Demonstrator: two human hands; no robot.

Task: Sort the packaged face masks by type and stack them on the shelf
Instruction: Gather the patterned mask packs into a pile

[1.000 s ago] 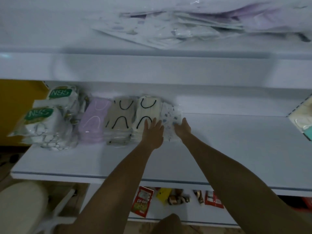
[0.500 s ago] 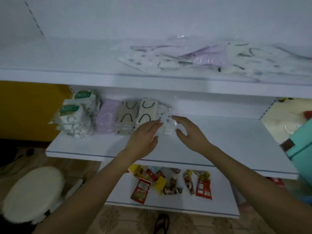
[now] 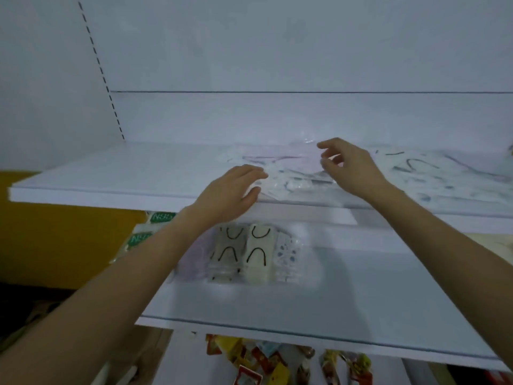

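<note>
As our left hand [image 3: 233, 190] and right hand [image 3: 352, 168] hang open, empty, at the mask pile [image 3: 291, 176], we should pinch one packet; match it to stacks [image 3: 256, 254] below.

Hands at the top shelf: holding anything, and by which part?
Nothing is plainly held. The left hand lies open at the near edge of the mask packets on the upper shelf; the right hand hovers over them, fingers loosely curled, empty.

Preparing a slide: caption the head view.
Person's left hand and right hand reach toward loose masks on upper shelf; sorted stacks below.
</note>
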